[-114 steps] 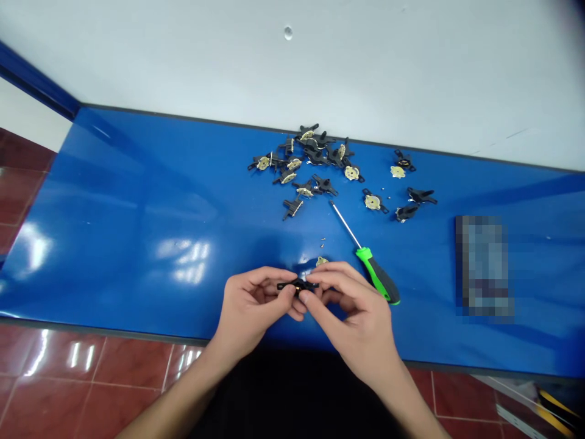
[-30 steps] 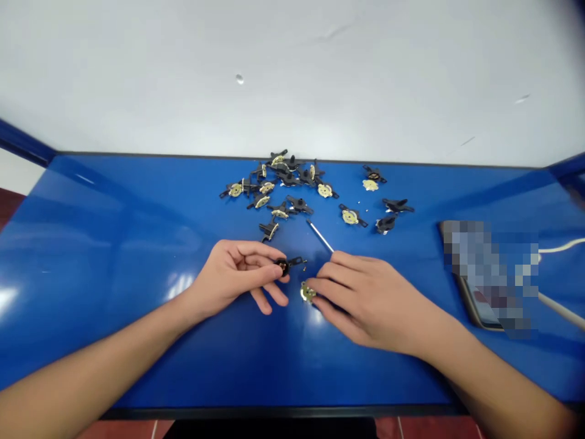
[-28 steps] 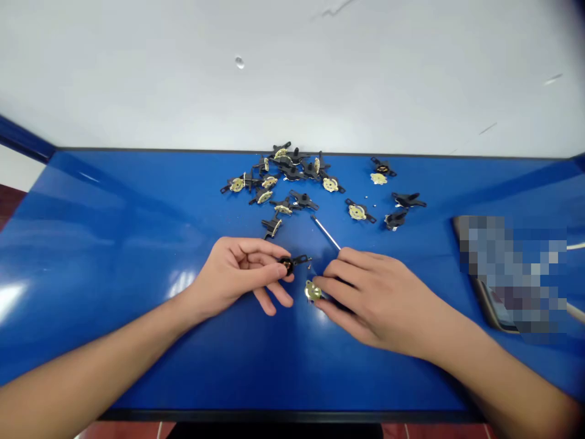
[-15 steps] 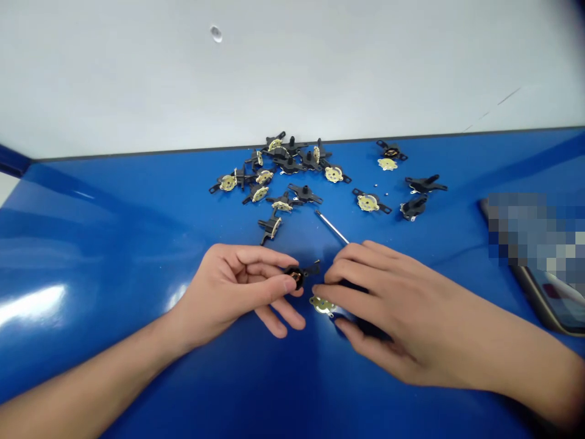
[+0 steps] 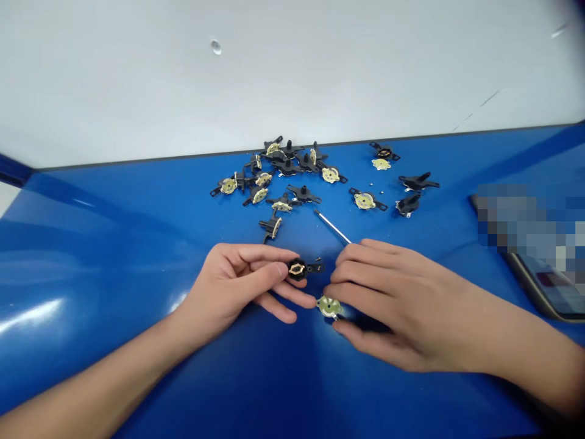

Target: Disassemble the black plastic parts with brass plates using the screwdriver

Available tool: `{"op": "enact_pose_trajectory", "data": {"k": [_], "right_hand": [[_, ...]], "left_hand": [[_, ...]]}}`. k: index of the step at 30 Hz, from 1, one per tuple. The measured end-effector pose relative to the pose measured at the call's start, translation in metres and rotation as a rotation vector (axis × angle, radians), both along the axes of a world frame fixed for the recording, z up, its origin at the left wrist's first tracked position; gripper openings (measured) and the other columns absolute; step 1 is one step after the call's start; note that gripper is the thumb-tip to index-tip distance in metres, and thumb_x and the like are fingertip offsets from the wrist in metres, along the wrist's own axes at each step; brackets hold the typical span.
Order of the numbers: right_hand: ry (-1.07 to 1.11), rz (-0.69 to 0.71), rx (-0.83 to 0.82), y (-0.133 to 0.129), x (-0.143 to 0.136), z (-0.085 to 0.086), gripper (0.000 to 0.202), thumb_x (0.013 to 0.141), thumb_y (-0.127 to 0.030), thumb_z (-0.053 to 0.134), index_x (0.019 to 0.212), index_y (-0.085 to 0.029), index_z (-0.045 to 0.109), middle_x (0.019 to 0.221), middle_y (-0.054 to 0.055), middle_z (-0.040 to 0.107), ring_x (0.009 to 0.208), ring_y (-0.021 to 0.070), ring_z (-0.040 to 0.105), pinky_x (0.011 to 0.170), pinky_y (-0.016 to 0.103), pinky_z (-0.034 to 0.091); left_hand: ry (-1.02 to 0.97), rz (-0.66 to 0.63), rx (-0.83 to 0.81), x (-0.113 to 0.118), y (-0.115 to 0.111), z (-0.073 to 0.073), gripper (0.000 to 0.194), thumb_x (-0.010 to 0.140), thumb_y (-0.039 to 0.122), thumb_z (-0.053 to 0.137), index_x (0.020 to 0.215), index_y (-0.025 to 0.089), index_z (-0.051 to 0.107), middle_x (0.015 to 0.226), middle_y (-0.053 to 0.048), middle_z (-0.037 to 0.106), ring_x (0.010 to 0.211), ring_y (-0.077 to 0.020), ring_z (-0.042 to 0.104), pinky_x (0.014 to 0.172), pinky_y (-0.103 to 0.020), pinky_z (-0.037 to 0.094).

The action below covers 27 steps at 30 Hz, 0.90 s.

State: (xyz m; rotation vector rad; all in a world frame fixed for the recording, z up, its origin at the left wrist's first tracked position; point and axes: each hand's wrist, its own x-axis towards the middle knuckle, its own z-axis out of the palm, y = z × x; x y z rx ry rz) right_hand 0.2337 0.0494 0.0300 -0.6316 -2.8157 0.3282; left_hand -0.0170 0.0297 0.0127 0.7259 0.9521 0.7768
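Note:
My left hand (image 5: 256,277) pinches a small black plastic housing (image 5: 299,269) between thumb and fingers. Its open side faces up, showing a copper-coloured ring inside, and a slotted arm sticks out to the right. My right hand (image 5: 388,302) has its thumb and a finger at opposite edges of a round yellowish metal plate (image 5: 329,306) with small tabs. A fingertip of my left hand reaches the plate's left edge. From under my right hand a screwdriver (image 5: 333,225) shows its metal shaft, tip pointing away; the handle is hidden.
Several black parts with round metal plates (image 5: 330,175) lie in a cluster at the back of the blue table (image 5: 137,256). More black parts (image 5: 419,182) and tiny bits lie farther right. A phone (image 5: 543,286) rests at the right, below a white wall (image 5: 292,73).
The black housing has turned in my left hand, so its ring shows more fully. My right finger has drawn back, uncovering more of the round plate. The view has shifted slightly.

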Motion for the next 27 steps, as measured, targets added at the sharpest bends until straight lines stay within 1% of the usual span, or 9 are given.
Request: {"op": "enact_pose_trajectory", "data": {"k": [2, 4, 7, 9, 12, 16, 21, 24, 27], "right_hand": [[0.087, -0.009, 0.016, 0.001, 0.002, 0.0, 0.016, 0.093, -0.032, 0.066, 0.102, -0.02, 0.072, 0.086, 0.007, 0.074, 0.084, 0.0264, 0.069, 0.077, 0.044, 0.058], [0.185, -0.022, -0.004, 0.002, 0.004, 0.0, 0.02, 0.093, -0.027, 0.067, 0.111, -0.02, 0.069, 0.093, 0.007, 0.076, 0.085, 0.0237, 0.071, 0.078, 0.04, 0.06], [0.282, -0.041, -0.067, 0.002, 0.005, -0.001, 0.036, 0.091, -0.019, 0.068, 0.127, -0.025, 0.062, 0.099, 0.005, 0.076, 0.088, 0.0206, 0.071, 0.078, 0.036, 0.061], [0.314, -0.052, -0.073, 0.001, 0.004, -0.002, 0.043, 0.09, -0.018, 0.069, 0.132, -0.027, 0.06, 0.099, 0.004, 0.075, 0.089, 0.0204, 0.072, 0.078, 0.035, 0.061], [0.343, -0.065, -0.023, -0.001, 0.001, -0.005, 0.044, 0.088, -0.019, 0.072, 0.13, -0.027, 0.061, 0.098, 0.004, 0.076, 0.087, 0.0206, 0.073, 0.08, 0.036, 0.062], [0.338, -0.059, 0.019, -0.001, -0.002, -0.009, 0.036, 0.088, -0.021, 0.073, 0.123, -0.025, 0.063, 0.095, 0.004, 0.075, 0.085, 0.0202, 0.07, 0.077, 0.036, 0.06], [0.354, -0.039, -0.061, 0.0, -0.002, -0.013, 0.033, 0.091, -0.019, 0.071, 0.123, -0.019, 0.063, 0.095, 0.005, 0.07, 0.084, 0.0178, 0.063, 0.073, 0.034, 0.056], [0.349, -0.017, -0.121, -0.001, -0.001, -0.014, 0.033, 0.091, -0.016, 0.07, 0.123, -0.017, 0.064, 0.099, 0.006, 0.068, 0.087, 0.0166, 0.062, 0.074, 0.032, 0.055], [0.325, -0.026, -0.144, -0.003, 0.0, -0.015, 0.033, 0.091, -0.014, 0.069, 0.124, -0.017, 0.063, 0.102, 0.005, 0.067, 0.09, 0.0153, 0.062, 0.078, 0.029, 0.054]], "left_hand": [[-0.033, -0.003, 0.005, 0.0, 0.0, 0.0, 0.018, 0.089, 0.021, 0.076, 0.103, 0.012, 0.079, 0.08, -0.011, 0.084, 0.071, -0.0266, 0.082, 0.061, -0.027, 0.068], [-0.066, -0.01, 0.005, 0.002, 0.001, 0.001, 0.016, 0.089, 0.017, 0.075, 0.103, 0.011, 0.079, 0.081, -0.01, 0.084, 0.07, -0.0253, 0.082, 0.059, -0.025, 0.068], [-0.098, -0.03, -0.005, 0.004, 0.001, 0.004, 0.014, 0.089, 0.013, 0.075, 0.102, 0.01, 0.078, 0.079, -0.009, 0.084, 0.066, -0.022, 0.081, 0.057, -0.021, 0.067], [-0.11, -0.043, -0.013, 0.005, 0.0, 0.005, 0.015, 0.089, 0.012, 0.074, 0.103, 0.009, 0.078, 0.078, -0.009, 0.084, 0.066, -0.0215, 0.081, 0.058, -0.021, 0.067], [-0.111, -0.071, -0.01, 0.006, -0.001, 0.004, 0.016, 0.091, 0.011, 0.072, 0.106, 0.009, 0.077, 0.079, -0.009, 0.084, 0.072, -0.0224, 0.082, 0.061, -0.023, 0.068], [-0.095, -0.111, 0.004, 0.006, -0.004, 0.003, 0.018, 0.091, 0.011, 0.072, 0.108, 0.01, 0.078, 0.078, -0.008, 0.084, 0.077, -0.0237, 0.082, 0.063, -0.024, 0.069], [-0.077, -0.166, 0.015, 0.007, -0.003, 0.002, 0.023, 0.091, 0.014, 0.073, 0.113, 0.011, 0.079, 0.082, -0.009, 0.084, 0.079, -0.0245, 0.082, 0.063, -0.024, 0.068], [-0.091, -0.2, 0.028, 0.006, -0.002, 0.002, 0.025, 0.093, 0.013, 0.072, 0.117, 0.016, 0.079, 0.085, -0.008, 0.084, 0.081, -0.0225, 0.082, 0.065, -0.023, 0.068], [-0.106, -0.225, 0.038, 0.005, -0.002, 0.002, 0.026, 0.095, 0.012, 0.069, 0.119, 0.019, 0.078, 0.086, -0.007, 0.084, 0.08, -0.02, 0.082, 0.067, -0.022, 0.068]]}}
